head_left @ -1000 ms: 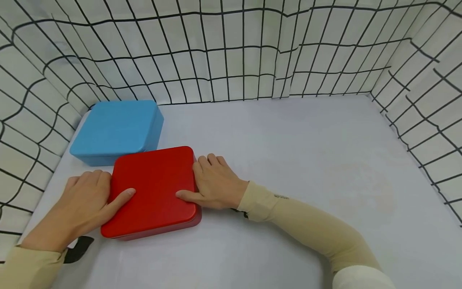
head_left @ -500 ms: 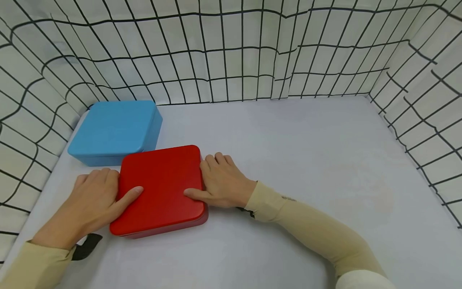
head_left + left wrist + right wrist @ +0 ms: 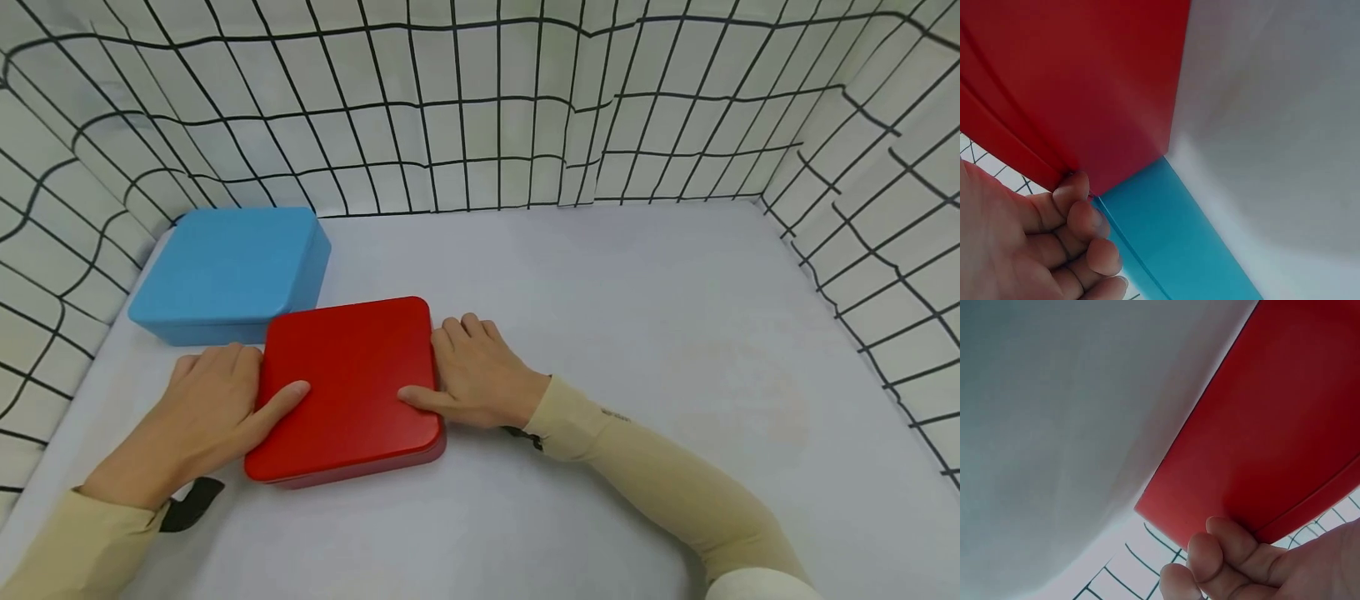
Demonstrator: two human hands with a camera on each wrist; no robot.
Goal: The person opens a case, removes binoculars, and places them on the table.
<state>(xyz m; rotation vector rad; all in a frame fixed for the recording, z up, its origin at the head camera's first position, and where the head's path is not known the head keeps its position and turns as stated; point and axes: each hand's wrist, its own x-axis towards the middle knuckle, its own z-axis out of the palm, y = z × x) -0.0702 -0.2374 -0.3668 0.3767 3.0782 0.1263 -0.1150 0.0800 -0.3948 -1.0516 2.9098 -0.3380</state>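
Observation:
A red lidded box (image 3: 348,379) with rounded corners lies on the white surface, slightly turned. My left hand (image 3: 206,417) holds its left side, thumb on the lid and fingers down along the side wall. On the opposite side my right hand (image 3: 483,375) grips it the same way, its thumb over the lid's right edge. Both wrist views show curled fingertips against the side of the red box (image 3: 1116,94). Just behind stands a blue box (image 3: 225,267) of similar shape, its front right corner overlapped by the red one in the head view.
Black wire mesh (image 3: 465,108) over white walls borders the white surface (image 3: 637,317) at the back, left and right. The blue box sits near the back left corner of the mesh. A dark strap (image 3: 193,504) hangs at the left wrist.
Both hands have moved to the right together with the red box, sliding it along in front of the blue box. Their hold on it looks the same. The blue box appears to stay put.

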